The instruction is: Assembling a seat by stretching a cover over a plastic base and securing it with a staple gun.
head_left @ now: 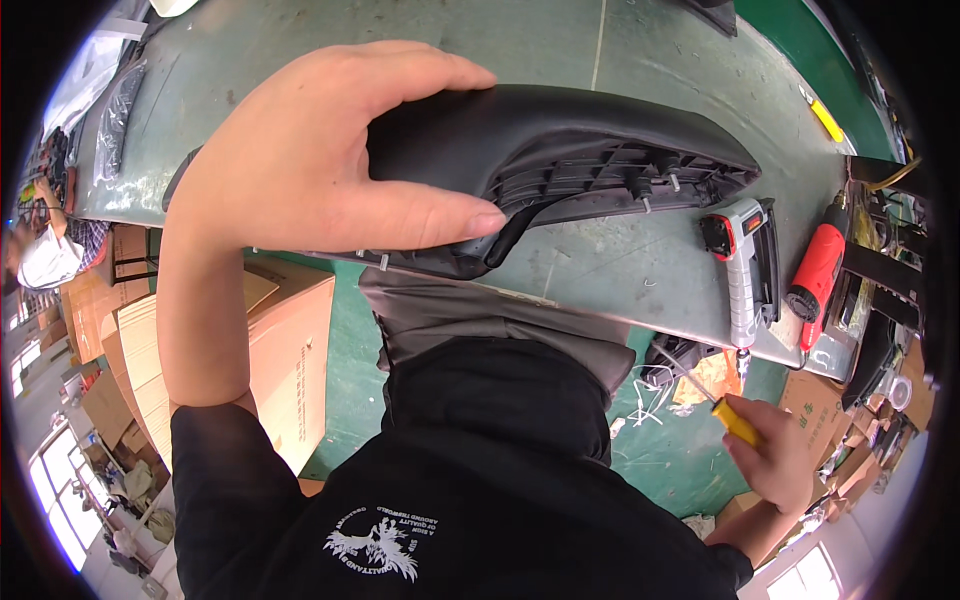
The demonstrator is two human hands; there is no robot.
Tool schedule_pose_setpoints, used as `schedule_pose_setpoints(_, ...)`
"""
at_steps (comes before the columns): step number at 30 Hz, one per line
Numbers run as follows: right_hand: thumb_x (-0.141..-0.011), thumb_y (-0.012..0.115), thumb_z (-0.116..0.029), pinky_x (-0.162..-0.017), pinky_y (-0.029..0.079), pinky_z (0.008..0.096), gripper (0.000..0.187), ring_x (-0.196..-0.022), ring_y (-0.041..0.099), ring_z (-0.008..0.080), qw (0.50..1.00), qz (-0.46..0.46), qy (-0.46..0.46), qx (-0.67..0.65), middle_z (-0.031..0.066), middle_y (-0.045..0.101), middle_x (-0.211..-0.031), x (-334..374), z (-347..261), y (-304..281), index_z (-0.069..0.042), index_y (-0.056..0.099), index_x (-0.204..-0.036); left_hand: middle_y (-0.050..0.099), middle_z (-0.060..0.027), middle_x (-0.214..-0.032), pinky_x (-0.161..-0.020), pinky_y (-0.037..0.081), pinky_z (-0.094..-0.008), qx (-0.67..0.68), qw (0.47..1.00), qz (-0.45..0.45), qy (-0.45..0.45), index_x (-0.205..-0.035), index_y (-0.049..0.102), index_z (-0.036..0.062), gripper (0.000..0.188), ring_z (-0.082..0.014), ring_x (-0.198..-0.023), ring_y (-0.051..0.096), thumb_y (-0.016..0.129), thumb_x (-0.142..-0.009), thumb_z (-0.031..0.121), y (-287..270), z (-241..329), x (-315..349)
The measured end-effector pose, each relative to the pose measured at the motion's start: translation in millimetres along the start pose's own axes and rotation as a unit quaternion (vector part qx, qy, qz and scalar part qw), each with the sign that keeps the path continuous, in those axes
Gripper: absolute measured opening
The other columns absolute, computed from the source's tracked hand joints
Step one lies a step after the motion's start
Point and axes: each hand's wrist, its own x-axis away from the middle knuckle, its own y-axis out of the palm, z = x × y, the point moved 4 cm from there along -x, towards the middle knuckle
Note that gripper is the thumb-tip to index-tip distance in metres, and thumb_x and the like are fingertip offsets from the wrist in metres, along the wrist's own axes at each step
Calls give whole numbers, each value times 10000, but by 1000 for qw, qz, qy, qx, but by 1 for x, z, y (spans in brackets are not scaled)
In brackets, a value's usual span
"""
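A black padded motorcycle seat [580,120] lies tilted along the table's near edge, its ribbed plastic underside and several metal studs partly facing me. My left hand [320,150] grips its left part, thumb along the near edge and fingers over the top; the fingertips on the far side are partly hidden. Off the table's edge at the lower right, my right hand [775,455] is wrapped round the yellow handle of a screwdriver [735,421]. Its thin metal shaft points up and left, apart from the seat.
On the table [640,280], right of the seat, lie a grey staple gun [741,270] and a red heat gun [820,262]. A yellow-handled tool [826,119] sits farther back. Cardboard boxes [290,360] stand below at the left. Another person [55,250] is at the far left.
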Motion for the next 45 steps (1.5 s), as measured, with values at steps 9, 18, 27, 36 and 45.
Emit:
schedule_pose_setpoints(9, -898, 837, -8, -776, 610, 352, 490, -878, 758, 288, 922, 145, -335, -130, 181, 757, -1073, -82, -101, 59, 19, 749, -1379, 733, -216, -1276, -1026, 555, -401, 29, 999, -4, -31, -1416, 669, -60, 788, -370, -1151, 726, 931, -760, 290, 3, 4, 2)
schedule_pose_setpoints(18, -912, 821, 3, -658, 619, 371, 405, -751, 744, 285, 937, 117, -324, -52, 150, 754, -1031, -105, -112, 62, -25, 802, -1316, 731, -224, -1303, -1023, 563, -412, -27, 999, 24, 40, -1432, 658, -58, 879, -394, -1173, 730, 966, -699, 316, 7, 13, 13)
schedule_pose_setpoints(27, -929, 799, 74, -655, 546, 328, 414, -734, 686, 242, 947, -35, -281, -151, 151, 734, -965, -145, -115, 23, -11, 797, -1335, 772, -228, -1184, -970, 599, -379, 98, 924, -201, -311, -1423, 681, 7, 691, -318, -1069, 764, 920, -843, 295, -16, 17, -48)
schedule_pose_setpoints(36, -782, 828, -123, -545, 525, 322, 564, -740, 655, 212, 790, 262, -526, 172, 139, 700, -1072, -154, -71, 86, -95, 805, -1345, 797, -171, -1275, -985, 595, -329, 177, 918, -41, 352, -1492, 665, -8, 760, -231, -1114, 765, 921, -854, 319, -6, -66, -44)
schedule_pose_setpoints(45, -957, 828, 8, -764, 604, 325, 466, -850, 737, 261, 890, 106, -366, -249, 159, 760, -1097, -133, -69, 109, -20, 749, -1415, 735, -149, -1392, -1122, 524, -332, 115, 984, -135, -31, -1547, 597, -45, 781, -210, -1247, 702, 827, -862, 249, -12, -50, -39)
